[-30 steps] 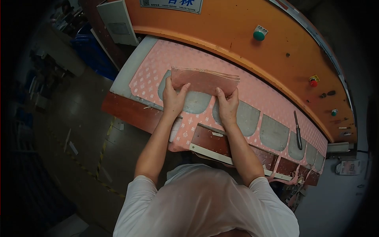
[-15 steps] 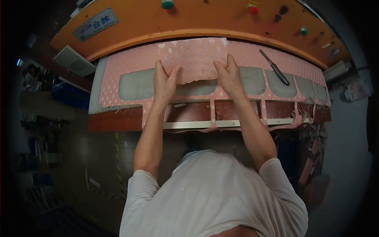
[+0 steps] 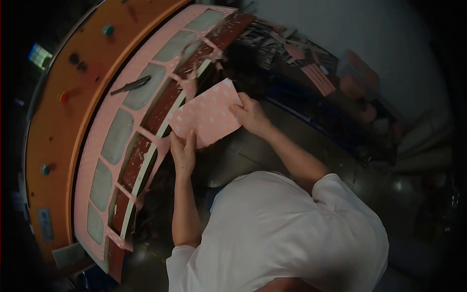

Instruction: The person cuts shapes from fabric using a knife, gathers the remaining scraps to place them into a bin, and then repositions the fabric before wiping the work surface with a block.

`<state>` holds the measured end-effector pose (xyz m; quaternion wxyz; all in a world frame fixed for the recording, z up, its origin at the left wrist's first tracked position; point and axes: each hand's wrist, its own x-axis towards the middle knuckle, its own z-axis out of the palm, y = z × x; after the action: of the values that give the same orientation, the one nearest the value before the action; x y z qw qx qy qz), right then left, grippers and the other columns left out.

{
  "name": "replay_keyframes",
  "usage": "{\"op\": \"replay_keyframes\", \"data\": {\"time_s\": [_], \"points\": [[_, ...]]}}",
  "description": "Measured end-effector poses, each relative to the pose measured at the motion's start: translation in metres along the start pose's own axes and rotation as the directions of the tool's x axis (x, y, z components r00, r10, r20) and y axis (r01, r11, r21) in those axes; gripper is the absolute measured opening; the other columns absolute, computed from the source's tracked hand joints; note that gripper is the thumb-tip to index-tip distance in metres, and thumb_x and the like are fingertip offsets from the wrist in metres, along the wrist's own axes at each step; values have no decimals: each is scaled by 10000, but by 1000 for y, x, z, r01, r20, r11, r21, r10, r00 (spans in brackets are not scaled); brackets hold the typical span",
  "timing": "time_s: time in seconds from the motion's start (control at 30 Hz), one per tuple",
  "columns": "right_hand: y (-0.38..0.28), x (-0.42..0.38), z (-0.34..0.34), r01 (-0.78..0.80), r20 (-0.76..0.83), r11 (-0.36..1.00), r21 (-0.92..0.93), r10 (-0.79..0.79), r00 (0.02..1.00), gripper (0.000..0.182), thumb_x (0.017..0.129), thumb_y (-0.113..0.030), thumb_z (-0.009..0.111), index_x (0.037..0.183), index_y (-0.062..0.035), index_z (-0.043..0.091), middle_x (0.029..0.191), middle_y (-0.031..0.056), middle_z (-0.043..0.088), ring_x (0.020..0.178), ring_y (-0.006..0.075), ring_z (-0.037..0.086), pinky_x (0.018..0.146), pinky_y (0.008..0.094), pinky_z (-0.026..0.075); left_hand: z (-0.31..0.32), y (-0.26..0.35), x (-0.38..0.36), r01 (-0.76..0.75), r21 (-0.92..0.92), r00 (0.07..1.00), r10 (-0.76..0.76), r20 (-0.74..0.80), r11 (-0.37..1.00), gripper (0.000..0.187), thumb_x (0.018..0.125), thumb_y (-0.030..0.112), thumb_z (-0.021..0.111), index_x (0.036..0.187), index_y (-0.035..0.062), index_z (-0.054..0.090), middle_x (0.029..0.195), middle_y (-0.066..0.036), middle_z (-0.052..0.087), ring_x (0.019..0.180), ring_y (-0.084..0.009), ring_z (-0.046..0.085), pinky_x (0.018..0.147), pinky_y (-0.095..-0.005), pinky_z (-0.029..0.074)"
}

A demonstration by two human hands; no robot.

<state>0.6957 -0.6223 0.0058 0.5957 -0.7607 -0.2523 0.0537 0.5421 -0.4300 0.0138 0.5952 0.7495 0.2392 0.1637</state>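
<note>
A piece of pink sheet material (image 3: pixel 206 113) with a pale pattern is stretched flat and tilted between my hands, in front of my body. My left hand (image 3: pixel 184 152) pinches its near left edge, thumb and fingers closed on it. My right hand (image 3: pixel 251 115) grips the right edge. Beyond them, on the worktable, lies a larger pink sheet (image 3: pixel 95 141) with several rounded rectangular openings cut through it. Its cut strips hang over the table's front edge. A dark-handled knife (image 3: pixel 131 85) rests on that sheet, across one opening.
An orange machine (image 3: pixel 63 131) with knobs and a red button runs along the back of the worktable. A lit screen (image 3: pixel 40 55) stands at far left. At right are strewn offcuts (image 3: pixel 282 41), a striped pink piece (image 3: pixel 318 80) and a clear box (image 3: pixel 360 73) with pink pieces.
The view has swung right, so the table and machine now stand at left. Both hands have carried the pink piece away from over the table, tilting it. The knife still lies on the sheet.
</note>
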Motion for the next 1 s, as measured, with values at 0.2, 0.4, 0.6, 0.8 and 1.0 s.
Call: {"op": "replay_keyframes", "data": {"time_s": [0.2,0.4,0.6,0.8,1.0], "points": [[71,-70,-97,-164,-223,957,-238,111,968,291,937,-213,640,962,47,513,781,273,606,725,391,652,617,450,475,136,-49,-15,-157,-41,980,161,119,987,316,966,197,682,1119,-31,525,1067,-127,639,968,-166,590,852,-322,487],[141,-129,-163,-420,-375,907,-38,376,847,289,941,-216,658,1028,40,555,825,208,661,760,214,665,674,387,507,222,-37,-16,-70,48,913,44,406,996,305,979,216,665,1098,-22,514,970,-116,644,852,-160,602,748,-304,514],[166,-158,-226,-439,-583,898,28,371,723,284,932,-197,654,1025,54,561,840,226,646,770,231,651,682,392,503,321,-73,6,-91,38,801,51,597,995,321,971,240,676,1047,-26,512,919,-131,654,794,-175,616,691,-346,529],[188,-134,-311,-562,-607,815,142,520,600,329,949,-179,639,1187,44,599,1037,133,706,928,168,642,830,325,509,433,-39,53,-85,61,684,14,729,995,328,950,230,693,1045,-35,523,909,-171,669,793,-222,654,696,-370,528],[237,-98,-402,-439,-673,862,253,483,561,301,956,-148,625,1190,40,616,1072,95,704,964,137,625,848,300,500,544,4,112,-233,21,583,122,804,972,342,968,231,664,1108,-30,493,913,-172,662,750,-219,662,653,-354,543]]}}
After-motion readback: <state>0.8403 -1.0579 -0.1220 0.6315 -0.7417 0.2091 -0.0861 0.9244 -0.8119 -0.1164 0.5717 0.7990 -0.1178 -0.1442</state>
